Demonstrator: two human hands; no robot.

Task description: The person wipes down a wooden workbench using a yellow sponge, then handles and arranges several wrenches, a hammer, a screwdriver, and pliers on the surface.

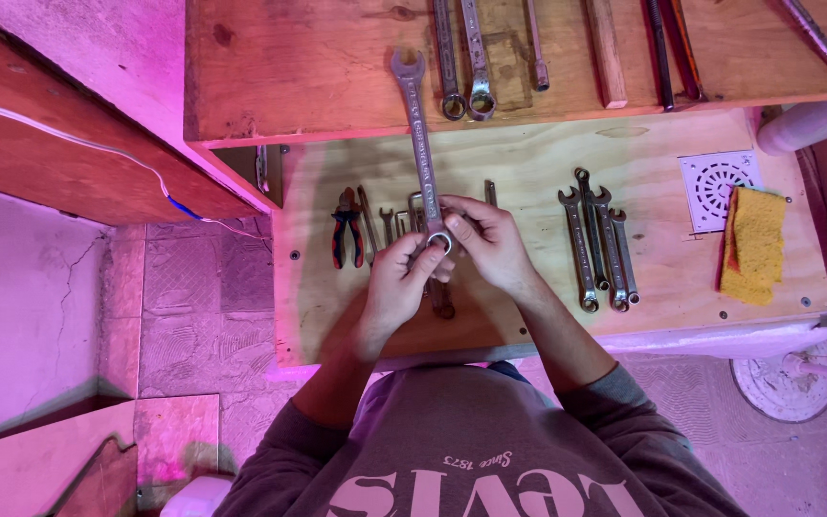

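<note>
While both hands meet over the middle of a plywood bench (547, 182), they hold one long spanner (422, 144) upright by its ring end. The left hand (396, 287) pinches the ring end from below, fingers pressed together around it. The right hand (490, 244) closes on it from the other side, fingertips on the shank. The spanner's open end points away, over the edge of a wooden shelf (318, 67) above the bench.

Judging by the layout, sorting looks partly done. A neat row of four spanners (600, 249) lies to the right. A looser group of small tools (390, 222) sits just left of the hands, beside red-handled pliers (346, 230). One more tool lies under the hands, mostly hidden. The held spanner has no place on the bench yet.

More spanners (461, 57) and rods rest on the shelf. At the bench's right end lie a white drain grate (717, 187) and a yellow sponge (753, 244), touching. The floor is rough tile (184, 297), with a wall to the left. Pink light tints everything.
</note>
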